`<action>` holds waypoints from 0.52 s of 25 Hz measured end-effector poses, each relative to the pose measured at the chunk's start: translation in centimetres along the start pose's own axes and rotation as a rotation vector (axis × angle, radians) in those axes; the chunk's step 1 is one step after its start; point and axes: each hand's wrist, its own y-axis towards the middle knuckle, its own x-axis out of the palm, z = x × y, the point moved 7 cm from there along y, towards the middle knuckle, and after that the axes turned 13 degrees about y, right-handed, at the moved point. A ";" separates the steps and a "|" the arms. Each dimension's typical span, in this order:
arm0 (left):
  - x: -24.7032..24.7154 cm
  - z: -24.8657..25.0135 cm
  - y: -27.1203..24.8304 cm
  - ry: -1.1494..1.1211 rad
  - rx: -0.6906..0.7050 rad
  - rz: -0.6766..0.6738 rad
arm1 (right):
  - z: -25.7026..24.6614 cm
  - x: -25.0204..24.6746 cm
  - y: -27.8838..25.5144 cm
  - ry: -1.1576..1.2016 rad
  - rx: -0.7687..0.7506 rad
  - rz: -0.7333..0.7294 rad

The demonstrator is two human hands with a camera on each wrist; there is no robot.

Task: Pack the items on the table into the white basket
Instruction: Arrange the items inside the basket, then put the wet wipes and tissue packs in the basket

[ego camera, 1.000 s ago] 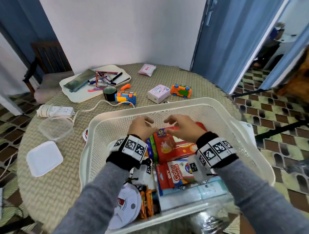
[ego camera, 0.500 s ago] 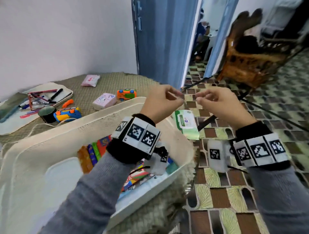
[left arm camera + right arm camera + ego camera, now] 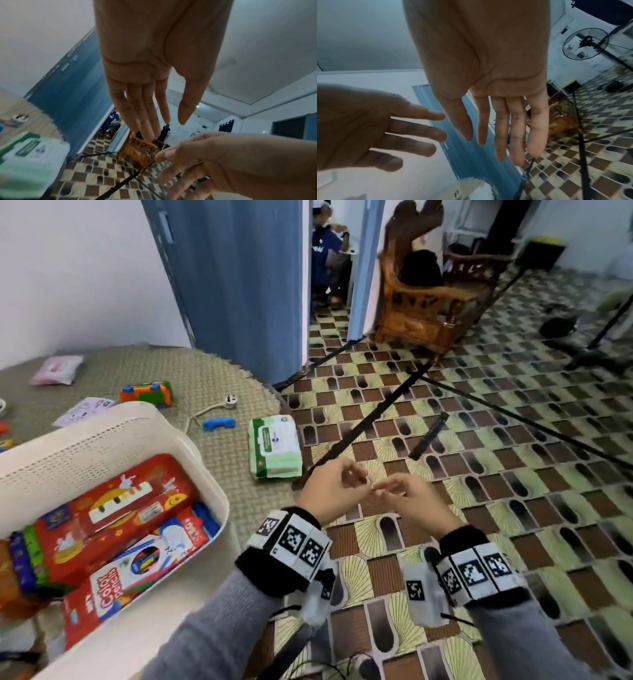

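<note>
The white basket stands at the left on the woven table and holds red packs and a colour pencils box. On the table lie a green-and-white wipes pack at the edge, a blue toy handset, an orange-green toy car, a pale box and a pink pack. My left hand and right hand hover past the table edge over the floor, fingertips almost meeting. In the wrist views the left hand and right hand show straight fingers holding nothing.
A white plug and cord lie behind the handset. Black tripod legs cross the tiled floor right of the table. A carved wooden chair, a blue door and a person in the doorway are beyond.
The view has swung right. Both hands have left the space over the basket and moved right past the table edge, over the floor; their fingers are straighter now.
</note>
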 end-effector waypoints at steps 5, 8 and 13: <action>6.2 -3.2 1.7 -0.040 -0.129 -0.047 | 6.8 -2.2 -0.1 0.020 0.126 -0.090; 7.6 -5.4 2.3 -0.062 -0.176 -0.037 | 9.4 -2.7 0.7 0.058 0.144 -0.105; 8.0 -8.8 4.5 -0.117 -0.251 0.016 | 11.1 -2.8 4.0 0.127 0.199 -0.105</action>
